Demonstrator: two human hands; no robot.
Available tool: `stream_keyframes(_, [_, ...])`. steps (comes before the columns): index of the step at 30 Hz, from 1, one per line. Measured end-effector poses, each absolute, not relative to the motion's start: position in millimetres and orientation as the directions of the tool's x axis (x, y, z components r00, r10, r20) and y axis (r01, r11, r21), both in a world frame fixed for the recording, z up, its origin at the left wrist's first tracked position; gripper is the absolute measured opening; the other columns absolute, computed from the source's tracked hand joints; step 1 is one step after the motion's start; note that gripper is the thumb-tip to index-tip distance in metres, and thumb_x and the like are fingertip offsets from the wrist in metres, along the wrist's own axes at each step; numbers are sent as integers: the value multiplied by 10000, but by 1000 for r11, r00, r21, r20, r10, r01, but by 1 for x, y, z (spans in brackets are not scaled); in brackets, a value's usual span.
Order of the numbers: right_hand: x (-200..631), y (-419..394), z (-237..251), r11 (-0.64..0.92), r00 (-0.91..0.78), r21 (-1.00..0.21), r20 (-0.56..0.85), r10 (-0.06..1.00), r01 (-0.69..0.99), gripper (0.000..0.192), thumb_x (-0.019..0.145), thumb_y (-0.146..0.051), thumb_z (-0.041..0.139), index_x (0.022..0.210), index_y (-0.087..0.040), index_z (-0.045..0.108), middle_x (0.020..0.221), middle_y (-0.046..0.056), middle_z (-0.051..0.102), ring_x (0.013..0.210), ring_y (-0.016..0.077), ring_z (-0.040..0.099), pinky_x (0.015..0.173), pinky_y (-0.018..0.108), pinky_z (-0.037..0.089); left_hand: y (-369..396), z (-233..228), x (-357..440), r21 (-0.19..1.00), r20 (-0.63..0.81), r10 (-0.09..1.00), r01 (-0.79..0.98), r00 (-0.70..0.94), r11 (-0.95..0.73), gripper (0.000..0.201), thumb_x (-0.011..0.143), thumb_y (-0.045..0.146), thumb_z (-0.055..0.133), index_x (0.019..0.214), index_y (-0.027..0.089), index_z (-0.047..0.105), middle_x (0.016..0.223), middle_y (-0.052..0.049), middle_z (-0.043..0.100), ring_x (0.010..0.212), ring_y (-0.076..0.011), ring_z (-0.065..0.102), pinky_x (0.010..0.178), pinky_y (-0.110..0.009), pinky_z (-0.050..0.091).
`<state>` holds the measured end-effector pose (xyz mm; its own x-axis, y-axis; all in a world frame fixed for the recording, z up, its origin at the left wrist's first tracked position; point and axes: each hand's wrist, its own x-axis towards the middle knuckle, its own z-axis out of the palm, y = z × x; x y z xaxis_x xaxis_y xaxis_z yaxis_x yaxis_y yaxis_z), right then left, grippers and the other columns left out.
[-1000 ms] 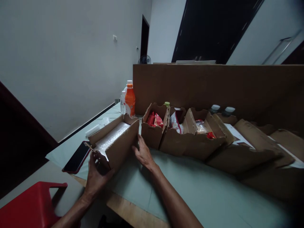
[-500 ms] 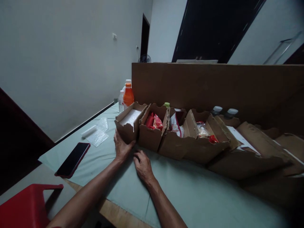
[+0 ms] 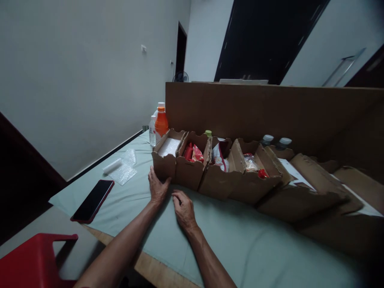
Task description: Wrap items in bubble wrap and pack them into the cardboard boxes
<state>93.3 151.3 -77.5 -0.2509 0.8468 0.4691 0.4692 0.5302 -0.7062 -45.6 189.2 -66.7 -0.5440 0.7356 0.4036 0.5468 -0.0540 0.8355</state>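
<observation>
My left hand [image 3: 157, 188] rests flat against the end box [image 3: 166, 159], now in the row; my right hand [image 3: 184, 208] lies loosely curled and empty on the tabletop [image 3: 240, 240].

Dim, flat indoor light, no visible source. Pale grey wall [image 3: 75, 80] is the brightest area; dark doorway [image 3: 270, 36] and lower left corner crush to black. Soft shadow under the forearms. No glare. Wide-angle bend at edges; right-hand brown cardboard boxes [image 3: 330, 200] smear, bottom right corner vignettes.
</observation>
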Motion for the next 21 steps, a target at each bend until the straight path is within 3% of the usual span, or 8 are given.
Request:
stream_keyframes(6, [98, 149, -84, 560, -326, -647, 457, 828, 517, 259, 852, -171, 508, 919, -208, 755, 1172, 103, 739, 1102, 233, 674, 983, 394, 513, 193, -65, -42, 803, 388, 744, 596, -544, 16, 940, 815, 349, 659, 1554, 84, 142, 1531, -257, 357, 1457, -355, 335, 1186, -493, 315])
stream_keyframes(11, [94, 146, -91, 603, -414, -587, 438, 798, 540, 293, 844, -203, 526, 1039, -197, 745, 1266, 133, 698, 1207, 286, 608, 1046, 495, 448, 171, -58, -58, 692, 354, 821, 716, -448, 92, 829, 832, 327, 619, 1535, 91, 250, 1570, -223, 361, 1475, -307, 336, 1184, -413, 306])
stream_keyframes(14, [95, 140, -93, 616, -435, -553, 436, 788, 561, 314, 859, -228, 526, 1095, -192, 731, 1293, 139, 684, 1233, 294, 589, 1058, 501, 432, 131, -45, -111, 597, 309, 864, 788, -397, 149, 737, 794, 309, 635, 1470, 150, 388, 1595, -179, 356, 1483, -314, 315, 1198, -439, 248])
stream_keyframes(17, [96, 135, -91, 611, -424, -536, 441, 791, 582, 316, 861, -240, 521, 1092, -188, 729, 1285, 144, 687, 1234, 297, 588, 1051, 499, 433, 81, -29, -189, 500, 228, 851, 807, -472, 314, 648, 795, 306, 610, 1399, 145, 438, 1579, -214, 360, 1475, -366, 290, 1173, -510, 226])
stream_keyframes(21, [92, 133, -86, 593, -399, -553, 440, 805, 586, 298, 842, -247, 524, 1046, -198, 735, 1267, 135, 697, 1215, 291, 598, 1042, 491, 434, 31, -18, -259, 387, 77, 808, 764, -585, 516, 618, 761, 467, 642, 1266, 142, 497, 1333, -240, 582, 1286, -442, 484, 1037, -563, 349])
